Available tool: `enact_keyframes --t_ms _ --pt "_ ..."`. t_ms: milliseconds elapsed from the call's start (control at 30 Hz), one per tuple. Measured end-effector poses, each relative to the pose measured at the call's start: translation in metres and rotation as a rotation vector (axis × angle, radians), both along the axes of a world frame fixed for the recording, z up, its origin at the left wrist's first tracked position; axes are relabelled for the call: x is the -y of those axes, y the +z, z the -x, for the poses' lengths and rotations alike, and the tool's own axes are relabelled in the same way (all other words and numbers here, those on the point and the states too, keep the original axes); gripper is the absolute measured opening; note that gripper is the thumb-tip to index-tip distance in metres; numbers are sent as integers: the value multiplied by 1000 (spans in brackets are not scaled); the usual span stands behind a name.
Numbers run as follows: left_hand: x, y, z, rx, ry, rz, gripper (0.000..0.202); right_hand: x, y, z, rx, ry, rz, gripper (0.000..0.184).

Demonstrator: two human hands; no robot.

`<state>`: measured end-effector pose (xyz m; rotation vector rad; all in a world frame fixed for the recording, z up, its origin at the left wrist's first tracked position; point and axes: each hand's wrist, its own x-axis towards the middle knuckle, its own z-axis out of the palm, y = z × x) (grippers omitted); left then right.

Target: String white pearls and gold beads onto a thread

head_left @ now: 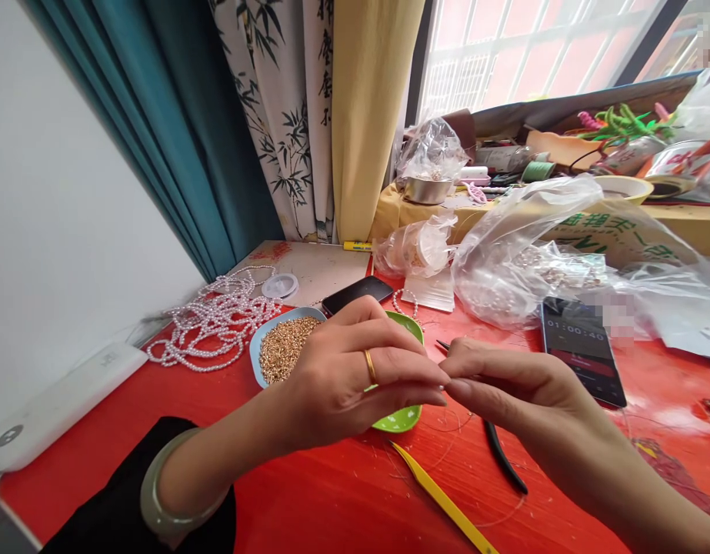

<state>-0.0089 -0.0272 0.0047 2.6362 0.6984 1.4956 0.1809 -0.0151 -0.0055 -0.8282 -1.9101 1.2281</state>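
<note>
My left hand, wearing a gold ring, and my right hand meet at their fingertips above the red table. Both are closed in a pinch. A tiny pale speck shows between the fingertips, too small to name. Partly behind my left hand are a green dish and a light blue dish full of small gold beads. Black-handled pliers lie under my right hand, partly covered by it. Yellow tweezers rest nearer to me, and thin clear thread lies on the table.
Strings of pearl beads and a white spool lie at the left. A dark phone is behind the dishes; another phone shows a timer at the right. Plastic bags crowd the back, below a cluttered windowsill.
</note>
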Motion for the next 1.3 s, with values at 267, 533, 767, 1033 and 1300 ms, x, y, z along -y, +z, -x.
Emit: enact_keyframes --t_ms 267,533,767,1033,1300 --pt "1 -2 0 13 12 -46 12 -2 -5 -3 -19 32 98 20" --pt "2 -4 -1 20 24 -64 10 -2 -7 -2 -27 55 137 17" --pt "3 -4 -2 35 31 -12 6 3 1 -1 -28 -241 -22 14" --pt "3 -7 -4 43 84 -33 10 29 5 4 241 -487 -772 12" --pt "3 -9 -4 59 65 0 14 34 6 4 358 -445 -957 14"
